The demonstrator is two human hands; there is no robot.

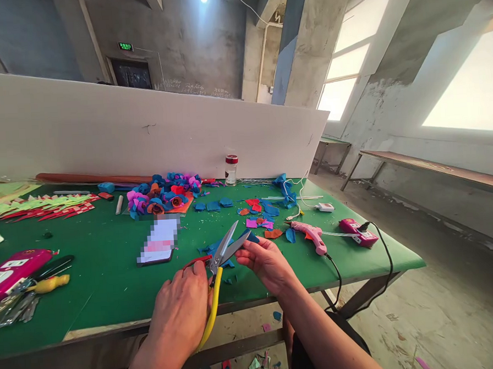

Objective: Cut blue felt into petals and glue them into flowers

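My left hand [182, 303] is closed around the scissors [221, 255], which have one red and one yellow handle. Their blades stand apart and point up and away from me. Close to the blade tips, my right hand [267, 263] pinches a small dark blue piece [252, 237], partly hidden by fingers and blade. Blue scraps [212, 249] lie on the table behind and under the scissors. To the right rests a pink glue gun [309, 233], its nozzle facing left. Purple scraps [259, 224] and an orange-brown scrap [273, 234] lie near my right hand.
On the green table [107, 285] lie a phone [158, 241], blue and purple flowers [164, 193], red and green strips [45, 205], a jar [231, 171], a pink power box [357, 232] with cords, and keys [24, 309]. A white board [145, 135] stands behind.
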